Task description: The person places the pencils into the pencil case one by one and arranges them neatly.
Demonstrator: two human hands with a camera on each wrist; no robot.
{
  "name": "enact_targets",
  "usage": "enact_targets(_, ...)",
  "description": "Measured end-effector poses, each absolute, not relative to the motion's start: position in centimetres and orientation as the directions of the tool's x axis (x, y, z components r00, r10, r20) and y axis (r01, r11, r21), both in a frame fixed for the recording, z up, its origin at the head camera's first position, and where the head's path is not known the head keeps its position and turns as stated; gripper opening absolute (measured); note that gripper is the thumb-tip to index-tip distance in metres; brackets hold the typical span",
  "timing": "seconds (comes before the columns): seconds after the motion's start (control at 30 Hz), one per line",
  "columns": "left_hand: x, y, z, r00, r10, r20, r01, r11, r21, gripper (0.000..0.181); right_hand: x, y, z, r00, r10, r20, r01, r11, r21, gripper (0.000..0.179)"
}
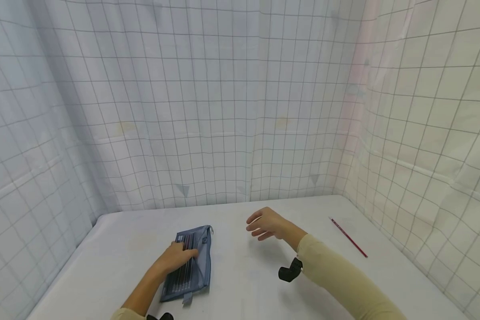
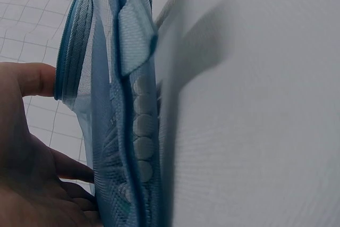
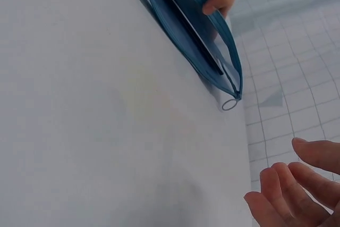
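A blue mesh pencil case [image 1: 205, 262] lies on the left half of the white table, with several dark pencils [image 1: 181, 281] showing through its mesh. My left hand [image 1: 175, 258] grips its upper side, the thumb at the zip edge and the other fingers on the mesh. In the right wrist view the zipped mouth [image 3: 229, 46] gapes, with a pencil visible inside. To the right of the case, my right hand [image 1: 269, 223] hovers above the table, fingers loosely bent and holding nothing. A single red pencil [image 1: 349, 238] lies apart near the table's right side.
The white tabletop [image 1: 240, 284] ends at a gridded white curtain [image 1: 240, 133] at the back, with more gridded cloth along both sides. A metal ring [image 3: 229, 104] hangs at one end of the case's zip.
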State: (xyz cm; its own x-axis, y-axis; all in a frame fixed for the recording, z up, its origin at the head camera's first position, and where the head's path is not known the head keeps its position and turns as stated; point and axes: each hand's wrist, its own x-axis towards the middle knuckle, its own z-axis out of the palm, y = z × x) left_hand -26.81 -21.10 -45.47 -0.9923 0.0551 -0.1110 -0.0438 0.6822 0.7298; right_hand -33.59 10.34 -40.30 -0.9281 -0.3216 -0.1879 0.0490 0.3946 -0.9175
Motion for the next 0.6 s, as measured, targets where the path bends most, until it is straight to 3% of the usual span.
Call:
enact_targets(0.37, -26.9, -21.1, -45.7, -0.992, 0.055, -0.111, -0.044, 0.683, 0.729, 0.062, -34.1, 15.5, -39.0, -0.955, -0.243, -0.168, 0.049, 0.431, -0.901, 0.034)
enact_targets(0.6, -26.9, -21.1, -45.8, -0.994, 0.063, -0.092, -0.026, 0.675, 0.737, 0.045, -34.1, 19.4, -38.8, -0.963, -0.209, -0.168, 0.058, 0.448, -0.892, 0.038)
